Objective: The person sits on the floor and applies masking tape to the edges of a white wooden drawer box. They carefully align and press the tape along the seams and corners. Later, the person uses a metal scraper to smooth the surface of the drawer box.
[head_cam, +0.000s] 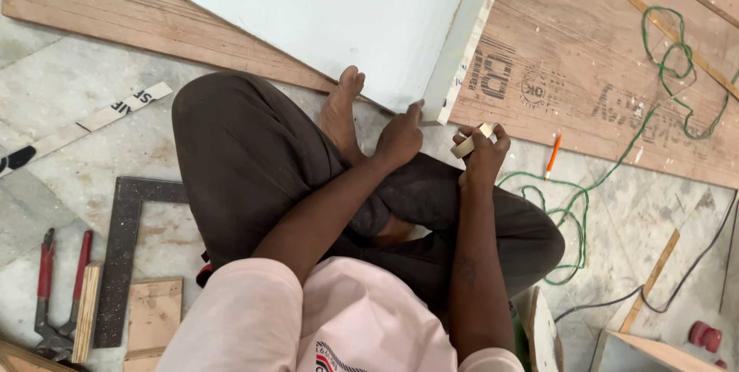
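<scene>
red-handled pincers and a dark steel try square lay far left on the marble floor, beside small plywood offcuts, within reach but idle. sat cross-legged in dark trousers and a pale pink shirt, with one bare foot set against the near edge of the white laminated board, seemingly to keep the panel from sliding. left hand rested at the board's near corner, grip closed lightly there, thumb up against the raw edge as if steadying or feeling it. right hand, just beside and a little lower, pinched a small cream-coloured piece, possibly a strip of edge banding, fingers curled round it and held close to that same corner; exact nature of the piece could not be told. board lay tilted across a large printed plywood sheet serving as a work base on the floor. further right, an orange pencil, a tangled green cord, a dark cable and a red object at the frame's edge.
</scene>
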